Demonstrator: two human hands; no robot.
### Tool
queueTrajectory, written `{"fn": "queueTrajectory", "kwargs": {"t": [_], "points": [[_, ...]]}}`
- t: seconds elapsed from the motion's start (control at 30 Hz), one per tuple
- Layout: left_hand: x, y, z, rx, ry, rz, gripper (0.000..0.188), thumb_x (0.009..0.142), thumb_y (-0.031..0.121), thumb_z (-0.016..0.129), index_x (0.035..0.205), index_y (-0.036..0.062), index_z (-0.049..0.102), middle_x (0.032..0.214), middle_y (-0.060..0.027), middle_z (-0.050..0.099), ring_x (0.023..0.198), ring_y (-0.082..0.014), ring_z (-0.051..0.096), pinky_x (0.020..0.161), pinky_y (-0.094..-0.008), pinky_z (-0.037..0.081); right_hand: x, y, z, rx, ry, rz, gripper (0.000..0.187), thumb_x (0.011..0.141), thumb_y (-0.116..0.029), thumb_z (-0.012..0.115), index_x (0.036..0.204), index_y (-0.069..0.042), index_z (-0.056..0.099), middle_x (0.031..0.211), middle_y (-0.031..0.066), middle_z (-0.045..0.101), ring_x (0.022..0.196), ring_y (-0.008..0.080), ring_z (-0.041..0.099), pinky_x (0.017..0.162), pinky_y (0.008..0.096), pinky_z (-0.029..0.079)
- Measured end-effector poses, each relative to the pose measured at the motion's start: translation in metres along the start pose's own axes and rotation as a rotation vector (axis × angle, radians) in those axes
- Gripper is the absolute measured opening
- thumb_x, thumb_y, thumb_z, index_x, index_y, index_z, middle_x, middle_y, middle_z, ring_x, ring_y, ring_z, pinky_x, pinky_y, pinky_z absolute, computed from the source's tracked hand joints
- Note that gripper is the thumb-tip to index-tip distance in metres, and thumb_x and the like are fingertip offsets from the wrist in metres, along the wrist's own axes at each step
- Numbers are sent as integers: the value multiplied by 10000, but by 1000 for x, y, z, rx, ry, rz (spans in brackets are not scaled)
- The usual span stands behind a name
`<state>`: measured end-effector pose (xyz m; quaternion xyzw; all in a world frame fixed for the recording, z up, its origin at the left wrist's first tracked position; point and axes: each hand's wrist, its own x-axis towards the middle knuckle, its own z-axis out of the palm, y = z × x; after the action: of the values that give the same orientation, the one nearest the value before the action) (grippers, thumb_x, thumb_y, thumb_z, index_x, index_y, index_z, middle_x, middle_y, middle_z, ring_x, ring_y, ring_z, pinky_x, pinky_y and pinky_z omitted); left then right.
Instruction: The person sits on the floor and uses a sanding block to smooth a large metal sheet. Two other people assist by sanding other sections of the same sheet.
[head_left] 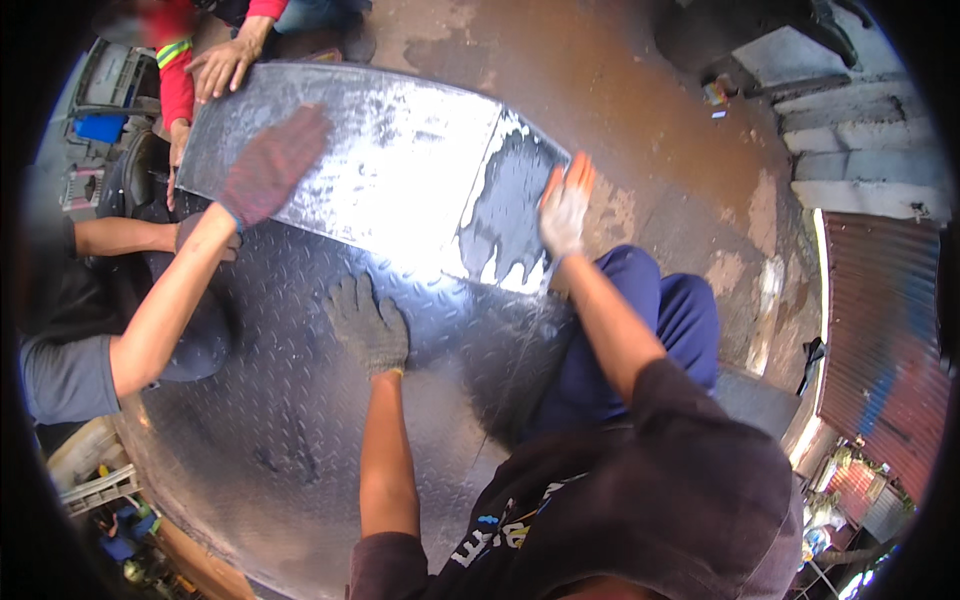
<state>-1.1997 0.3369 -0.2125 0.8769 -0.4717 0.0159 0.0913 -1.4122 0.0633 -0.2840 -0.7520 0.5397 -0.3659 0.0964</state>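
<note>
A long flat sheet [390,165] lies across black diamond-patterned matting [290,300]. It is shiny and whitish over most of its length, and its right end has a dark grey patch [505,195] with ragged white edges. My left hand [370,325], in a dark grey knitted glove, rests flat on the matting just in front of the sheet, fingers spread, holding nothing. At the sheet's right end, my right hand [567,208] wears a pale glove with orange fingertips. Its fingers are stretched out along the edge, and the palm side is hidden.
At left, a co-worker's reddish gloved hand [275,165] is over the sheet, slightly blurred. Another person's bare hand [228,68] touches the far left corner. Brown wet-looking floor [640,100] stretches beyond. Concrete steps [850,140] and a rusty corrugated panel [880,330] stand right.
</note>
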Motion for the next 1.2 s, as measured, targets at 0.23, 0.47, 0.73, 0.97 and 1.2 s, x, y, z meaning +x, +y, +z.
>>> {"fn": "queueTrajectory", "kwargs": {"t": [0.23,0.47,0.73,0.97,1.2], "points": [[0,-2,-6,-26,5,6,541,918,274,571,1381,-7,556,1453,-263,496,1401,-471,391,1226,-572,211,-46,-14,-19,100,-93,-77,641,1023,-191,466,1548,98,237,1520,393,322,1428,570,274,1220,561,180],[-3,-9,-7,-4,53,16,534,922,285,561,1374,0,566,1431,-267,514,1383,-474,405,1217,-578,222,-87,-34,-24,20,-206,46,608,1023,-157,469,1474,193,261,1472,451,334,1397,600,294,1223,572,204],[0,5,-2,28,4,9,547,911,300,567,1360,-11,585,1446,-241,520,1393,-434,409,1236,-542,203,-47,6,-16,-7,-326,267,619,1040,-190,444,1484,190,240,1467,447,349,1381,584,343,1217,581,212],[4,5,-7,34,7,-18,534,919,275,575,1380,6,575,1457,-241,509,1403,-443,395,1235,-543,209,-53,-28,-21,65,-55,48,642,1042,-269,466,1471,177,297,1475,415,378,1389,574,341,1211,565,228],[0,-6,-7,-6,-7,5,546,916,286,577,1377,-6,573,1462,-246,501,1397,-461,392,1230,-552,213,-70,-53,-17,-24,-132,134,603,1039,-236,489,1478,143,322,1495,410,356,1421,542,316,1203,563,232]]}}
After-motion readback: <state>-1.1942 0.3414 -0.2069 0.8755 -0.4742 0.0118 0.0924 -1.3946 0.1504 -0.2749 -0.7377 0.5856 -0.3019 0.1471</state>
